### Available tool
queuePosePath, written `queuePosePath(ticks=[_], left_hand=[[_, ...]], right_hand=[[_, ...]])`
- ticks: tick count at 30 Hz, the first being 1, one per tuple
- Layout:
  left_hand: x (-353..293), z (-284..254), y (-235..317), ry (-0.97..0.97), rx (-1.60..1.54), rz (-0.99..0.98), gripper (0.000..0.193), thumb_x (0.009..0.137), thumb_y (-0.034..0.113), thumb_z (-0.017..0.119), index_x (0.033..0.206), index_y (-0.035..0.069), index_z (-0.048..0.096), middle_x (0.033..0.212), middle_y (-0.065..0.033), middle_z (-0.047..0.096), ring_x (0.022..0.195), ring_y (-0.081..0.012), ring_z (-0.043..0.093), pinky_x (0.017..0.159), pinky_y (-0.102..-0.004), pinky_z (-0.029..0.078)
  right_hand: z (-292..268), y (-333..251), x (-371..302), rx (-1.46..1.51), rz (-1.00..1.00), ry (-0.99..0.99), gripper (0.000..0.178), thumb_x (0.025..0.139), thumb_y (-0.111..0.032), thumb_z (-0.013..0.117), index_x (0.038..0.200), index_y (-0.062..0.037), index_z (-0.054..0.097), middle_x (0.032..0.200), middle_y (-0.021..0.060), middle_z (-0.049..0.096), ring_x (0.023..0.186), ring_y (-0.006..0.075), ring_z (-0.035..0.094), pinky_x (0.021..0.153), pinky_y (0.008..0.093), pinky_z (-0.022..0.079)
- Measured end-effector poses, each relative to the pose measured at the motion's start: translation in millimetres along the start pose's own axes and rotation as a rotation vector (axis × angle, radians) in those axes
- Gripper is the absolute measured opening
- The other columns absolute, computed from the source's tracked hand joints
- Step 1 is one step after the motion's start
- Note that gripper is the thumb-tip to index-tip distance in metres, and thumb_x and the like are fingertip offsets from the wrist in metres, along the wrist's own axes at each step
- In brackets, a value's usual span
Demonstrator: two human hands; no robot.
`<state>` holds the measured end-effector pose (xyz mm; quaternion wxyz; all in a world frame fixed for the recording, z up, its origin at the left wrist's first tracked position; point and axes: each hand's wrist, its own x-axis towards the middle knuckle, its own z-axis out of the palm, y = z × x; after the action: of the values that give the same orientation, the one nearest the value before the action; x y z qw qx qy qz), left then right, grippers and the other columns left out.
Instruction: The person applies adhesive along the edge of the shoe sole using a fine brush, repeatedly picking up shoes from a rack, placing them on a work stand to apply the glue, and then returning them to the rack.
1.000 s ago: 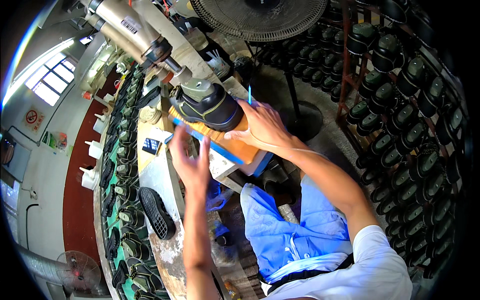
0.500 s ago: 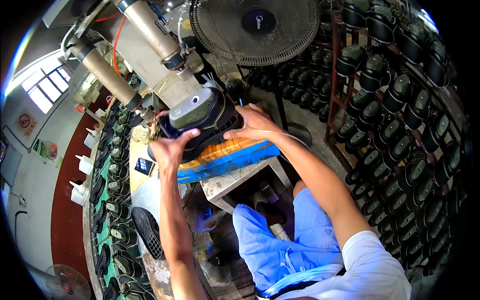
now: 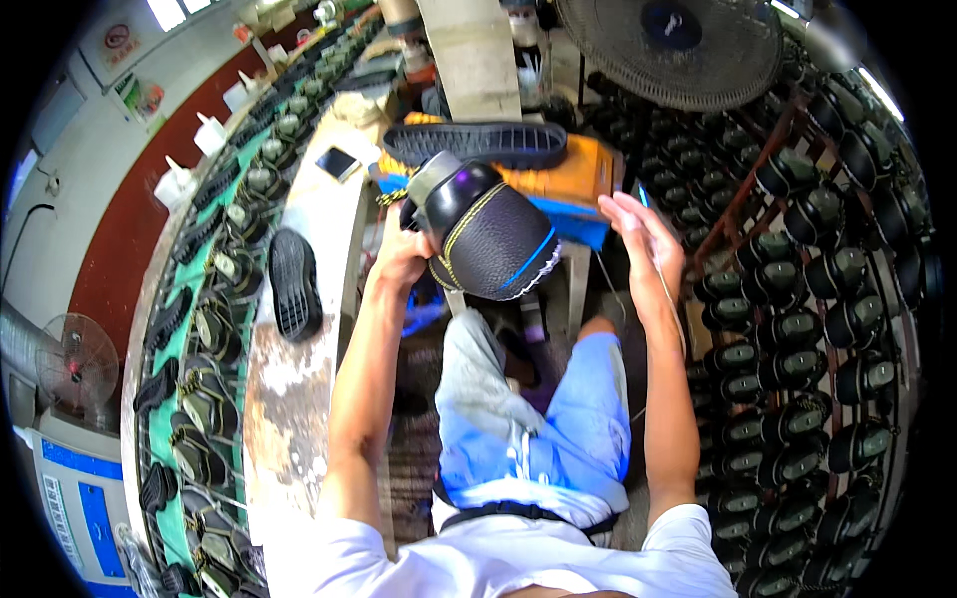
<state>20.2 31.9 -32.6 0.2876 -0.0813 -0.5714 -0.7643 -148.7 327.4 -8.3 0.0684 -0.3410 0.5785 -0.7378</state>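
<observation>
My left hand [image 3: 401, 254] grips a black leather shoe upper [image 3: 498, 239] stretched over a green last [image 3: 446, 177]. The upper is tilted in the air, its toe toward me and right. Yellow cord crosses it, and pale stitching edges the toe. My right hand [image 3: 646, 244] is raised to its right, apart from it, fingers stretched out. A thin blue-tipped thing shows by those fingers; whether it is held is unclear. A thin cord runs along that wrist. Behind the upper, a black rubber sole [image 3: 478, 145] lies on an orange pad [image 3: 580, 169].
Another black sole [image 3: 294, 284] and a phone [image 3: 337, 163] lie on the worn bench [image 3: 289, 399] at left. Beyond it runs a green line [image 3: 189, 374] of lasted shoes and soles. A big fan [image 3: 673, 50] stands far right, before racks of lasted shoes [image 3: 797, 329].
The upper has come up off the pad toward me and turned toe-down, in my left hand alone. My right hand has let go and moved right. The view has swung left.
</observation>
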Motion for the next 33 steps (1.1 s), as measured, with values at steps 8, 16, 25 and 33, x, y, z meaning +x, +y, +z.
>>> queuePosePath(ticks=[8, 16, 25, 33], left_hand=[[30, 144, -89, -0.463, -0.07, -0.111, 0.073, 0.068, 0.037, 0.094, 0.125, 0.002, 0.066, 0.119, -0.0117, 0.071, 0.116, -0.0272, 0.065, 0.108, -0.0476, 0.044], [55, 391, 3, -1.65, 0.63, 0.481, 0.075, 0.057, 0.036, 0.093, 0.127, 0.017, 0.075, 0.138, -0.002, 0.069, 0.146, -0.0338, 0.049, 0.126, -0.0623, 0.021], [-9, 475, -24, -0.944, 0.178, 0.765, 0.133, 0.061, 0.078, 0.088, 0.162, 0.009, 0.034, 0.143, -0.0356, 0.058, 0.129, -0.0452, 0.063, 0.118, -0.0643, 0.032], [14, 572, -49, -0.541, 0.224, 0.398, 0.084, 0.083, 0.025, 0.089, 0.147, -0.008, 0.046, 0.13, -0.0222, 0.067, 0.12, -0.0318, 0.068, 0.103, -0.0413, 0.054]], right_hand=[[-71, -24, -156, 0.474, 0.414, -0.107, 0.062, 0.112, -0.049, 0.045, 0.142, 0.0034, 0.057, 0.134, 0.0209, 0.068, 0.108, 0.0282, 0.072, 0.098, 0.0418, 0.057], [-116, -52, -264, 0.747, 0.126, 0.151, 0.118, 0.08, -0.045, 0.089, 0.166, -0.0021, 0.02, 0.162, 0.0158, 0.042, 0.149, 0.028, 0.044, 0.125, 0.0437, 0.034], [-199, -199, -243, 0.313, -0.393, 0.612, 0.115, 0.078, -0.037, 0.091, 0.164, 0.0012, 0.024, 0.159, 0.0173, 0.045, 0.146, 0.0281, 0.047, 0.124, 0.0428, 0.035], [-271, -182, -162, 0.364, -0.612, 0.525, 0.095, 0.099, -0.05, 0.07, 0.166, -0.003, 0.021, 0.161, 0.0104, 0.044, 0.144, 0.0195, 0.046, 0.121, 0.0396, 0.036]])
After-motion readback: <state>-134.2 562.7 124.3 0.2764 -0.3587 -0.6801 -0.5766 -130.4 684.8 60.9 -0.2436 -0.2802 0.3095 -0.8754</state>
